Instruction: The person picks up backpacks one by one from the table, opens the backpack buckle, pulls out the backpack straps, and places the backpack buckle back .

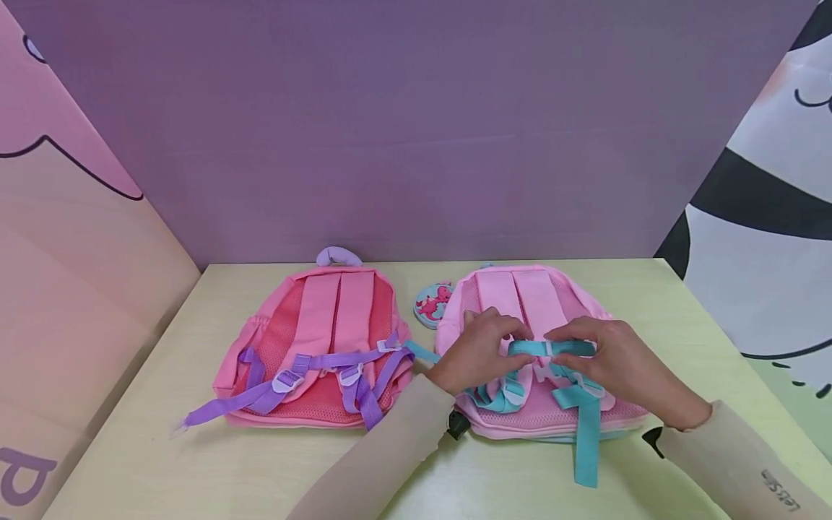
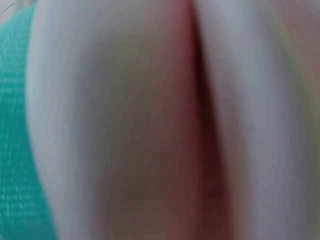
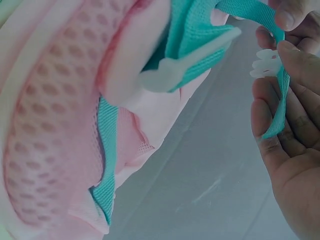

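Both hands are over the light pink backpack (image 1: pixel 552 289) on the right, which lies with its shoulder straps facing up. My left hand (image 1: pixel 481 347) pinches one end of a short teal strap (image 1: pixel 526 348). The other end is pinched between the thumb and fingers of my right hand (image 1: pixel 614 357). Between them, a white plastic buckle (image 1: pixel 549 349) sits on the strap; in the right wrist view the buckle (image 3: pixel 266 64) appears beside the fingers. Lower down, loose teal webbing (image 1: pixel 587 440) hangs past the bag's bottom edge. Blurred pale shapes fill most of the left wrist view, with teal fabric (image 2: pixel 20 140) at its left.
A coral pink backpack (image 1: pixel 318 303) with purple straps (image 1: pixel 260 397) lies to the left on the pale table (image 1: pixel 162 448). Between the bags is a round blue tag (image 1: pixel 432 305) with a red figure. A purple panel (image 1: pixel 416 130) stands behind the table.
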Motion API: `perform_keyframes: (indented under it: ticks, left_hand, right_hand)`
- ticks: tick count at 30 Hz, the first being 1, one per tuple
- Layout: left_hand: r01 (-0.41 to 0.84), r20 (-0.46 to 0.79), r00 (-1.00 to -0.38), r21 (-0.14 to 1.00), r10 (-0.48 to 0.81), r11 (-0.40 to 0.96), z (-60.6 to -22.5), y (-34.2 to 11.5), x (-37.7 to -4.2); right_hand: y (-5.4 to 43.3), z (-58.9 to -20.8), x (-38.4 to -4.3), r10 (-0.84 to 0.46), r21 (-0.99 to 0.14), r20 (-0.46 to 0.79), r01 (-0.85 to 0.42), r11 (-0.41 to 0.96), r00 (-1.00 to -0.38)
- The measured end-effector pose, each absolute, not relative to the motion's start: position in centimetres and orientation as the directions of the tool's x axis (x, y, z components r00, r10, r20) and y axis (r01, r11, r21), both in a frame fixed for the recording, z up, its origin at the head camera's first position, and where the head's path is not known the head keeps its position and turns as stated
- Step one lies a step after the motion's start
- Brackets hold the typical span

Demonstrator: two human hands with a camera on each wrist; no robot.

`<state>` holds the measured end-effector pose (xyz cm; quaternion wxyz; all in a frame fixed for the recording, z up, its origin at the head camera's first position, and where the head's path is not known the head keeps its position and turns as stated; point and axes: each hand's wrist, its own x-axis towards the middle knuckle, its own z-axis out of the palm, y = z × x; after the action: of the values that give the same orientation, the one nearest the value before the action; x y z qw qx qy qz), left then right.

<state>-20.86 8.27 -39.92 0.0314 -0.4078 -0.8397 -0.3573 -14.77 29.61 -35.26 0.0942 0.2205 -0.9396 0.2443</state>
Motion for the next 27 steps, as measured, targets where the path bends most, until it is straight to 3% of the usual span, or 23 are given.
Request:
perform_keyframes:
  ticks: [15, 27]
  left_hand:
    - [0.7, 0.343, -0.679, 0.568, 0.649, 0.432, -39.8, 8.2, -20.7]
    - [0.701, 0.357, -0.68, 0.572, 0.64, 0.426, -39.9, 8.1, -20.8]
  right_hand:
    - [30.2, -35.4, -14.6, -0.381, -0.367, 0.365, -0.507, 0.779, -0.849]
    - [30.7, -35.2, -14.3, -0.357, -0.347, 0.353, -0.476, 0.808, -0.865]
